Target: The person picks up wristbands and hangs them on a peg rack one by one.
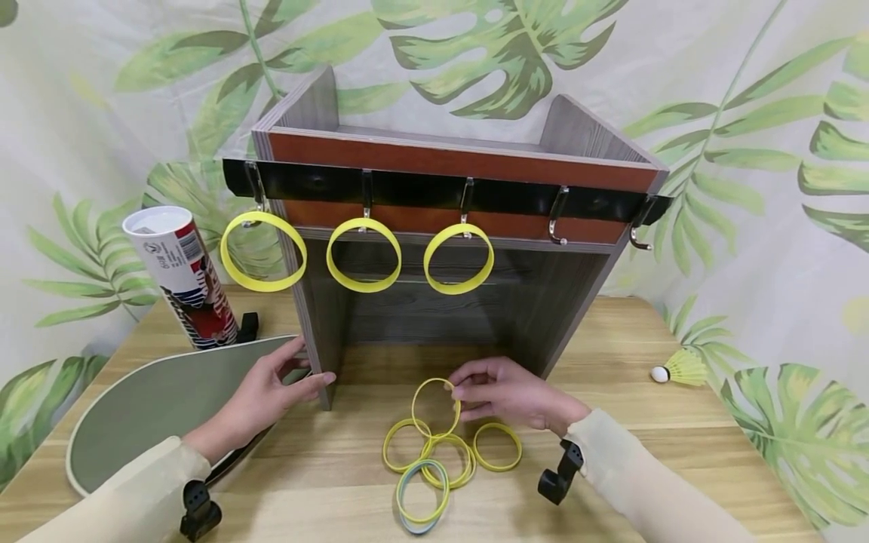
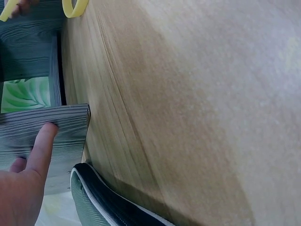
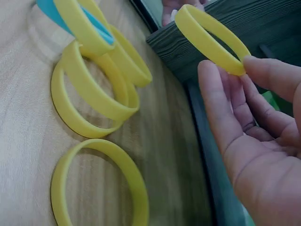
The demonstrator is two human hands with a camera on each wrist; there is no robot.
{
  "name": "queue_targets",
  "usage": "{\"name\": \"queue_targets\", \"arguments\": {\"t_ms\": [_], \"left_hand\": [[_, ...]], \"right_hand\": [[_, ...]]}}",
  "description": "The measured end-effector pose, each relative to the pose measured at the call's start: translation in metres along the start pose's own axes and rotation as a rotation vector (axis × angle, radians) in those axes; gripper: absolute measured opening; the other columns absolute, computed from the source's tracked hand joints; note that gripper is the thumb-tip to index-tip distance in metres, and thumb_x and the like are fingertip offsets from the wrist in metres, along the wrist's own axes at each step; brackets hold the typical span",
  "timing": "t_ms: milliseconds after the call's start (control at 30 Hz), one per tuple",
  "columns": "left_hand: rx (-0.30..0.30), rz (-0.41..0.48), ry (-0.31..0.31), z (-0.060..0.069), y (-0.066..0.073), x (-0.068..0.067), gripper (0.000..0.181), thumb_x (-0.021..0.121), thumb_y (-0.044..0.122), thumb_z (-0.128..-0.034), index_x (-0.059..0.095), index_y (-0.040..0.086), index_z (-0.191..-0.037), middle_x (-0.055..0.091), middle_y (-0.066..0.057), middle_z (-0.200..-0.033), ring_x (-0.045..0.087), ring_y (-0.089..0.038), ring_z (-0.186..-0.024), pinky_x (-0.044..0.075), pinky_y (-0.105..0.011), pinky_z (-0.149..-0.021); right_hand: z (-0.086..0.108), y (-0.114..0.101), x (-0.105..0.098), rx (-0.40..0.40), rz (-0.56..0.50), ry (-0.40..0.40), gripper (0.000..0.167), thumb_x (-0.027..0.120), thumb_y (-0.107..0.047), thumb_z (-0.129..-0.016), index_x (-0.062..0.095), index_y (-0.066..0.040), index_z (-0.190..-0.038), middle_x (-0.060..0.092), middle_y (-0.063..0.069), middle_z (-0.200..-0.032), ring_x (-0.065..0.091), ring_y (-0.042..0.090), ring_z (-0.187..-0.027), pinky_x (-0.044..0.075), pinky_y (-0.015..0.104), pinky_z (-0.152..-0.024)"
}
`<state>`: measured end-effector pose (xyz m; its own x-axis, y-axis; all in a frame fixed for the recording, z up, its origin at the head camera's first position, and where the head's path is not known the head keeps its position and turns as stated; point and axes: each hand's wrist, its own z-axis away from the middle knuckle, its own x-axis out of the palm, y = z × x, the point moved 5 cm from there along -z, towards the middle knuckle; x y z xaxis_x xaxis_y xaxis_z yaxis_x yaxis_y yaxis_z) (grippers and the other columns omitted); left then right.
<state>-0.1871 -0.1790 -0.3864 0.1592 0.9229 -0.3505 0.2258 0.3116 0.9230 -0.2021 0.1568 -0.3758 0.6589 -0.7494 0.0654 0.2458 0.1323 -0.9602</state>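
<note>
My right hand (image 1: pixel 505 392) pinches a yellow silicone wristband (image 3: pixel 211 40) between thumb and fingers, above the table. Beneath it lie several more yellow wristbands (image 1: pixel 498 446), some overlapping, with a blue one (image 1: pixel 416 526) partly under a yellow one. My left hand (image 1: pixel 271 388) grips the left side panel (image 2: pixel 61 141) of a grey wooden shelf, thumb across its front edge; its other fingertips are partly hidden. Along the shelf's front runs a black hook rail (image 1: pixel 414 188). Yellow wristbands hang on its three left hooks: left (image 1: pixel 227 264), middle (image 1: pixel 363 286) and right (image 1: pixel 456 289).
Two hooks at the right, one (image 1: pixel 557 226) nearer the middle, hold nothing. A printed tube (image 1: pixel 183 275) stands at the left behind a grey-green racket cover (image 1: pixel 156 415). At the table's right edge lies a yellow shuttlecock (image 1: pixel 682 369). A leaf-patterned cloth hangs behind.
</note>
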Motion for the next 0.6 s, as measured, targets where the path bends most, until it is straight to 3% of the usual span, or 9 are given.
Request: {"name": "queue_targets", "arguments": {"t_ms": [400,600], "left_hand": [[0.004,0.007,-0.001,0.001,0.0,0.0,0.066,0.072,0.013,-0.1003,0.042,0.005,-0.159,0.065,-0.028,-0.127,0.065,0.005,-0.103,0.067,-0.027,-0.077],[0.003,0.011,-0.002,0.001,0.0,0.0,0.067,0.072,0.013,-0.1004,0.041,0.006,-0.16,0.065,-0.028,-0.127,0.066,0.004,-0.103,0.067,-0.028,-0.078]], "right_hand": [[0.037,-0.039,-0.014,-0.187,0.017,0.096,0.014,0.066,-0.006,-0.102,0.069,-0.01,-0.115,0.073,-0.003,-0.103,0.072,0.008,-0.092,0.066,0.029,-0.088],[0.057,-0.066,-0.016,-0.331,0.007,0.06,0.017,0.06,-0.001,-0.104,0.07,-0.012,-0.114,0.073,-0.004,-0.107,0.072,0.007,-0.097,0.065,0.03,-0.092]]}}
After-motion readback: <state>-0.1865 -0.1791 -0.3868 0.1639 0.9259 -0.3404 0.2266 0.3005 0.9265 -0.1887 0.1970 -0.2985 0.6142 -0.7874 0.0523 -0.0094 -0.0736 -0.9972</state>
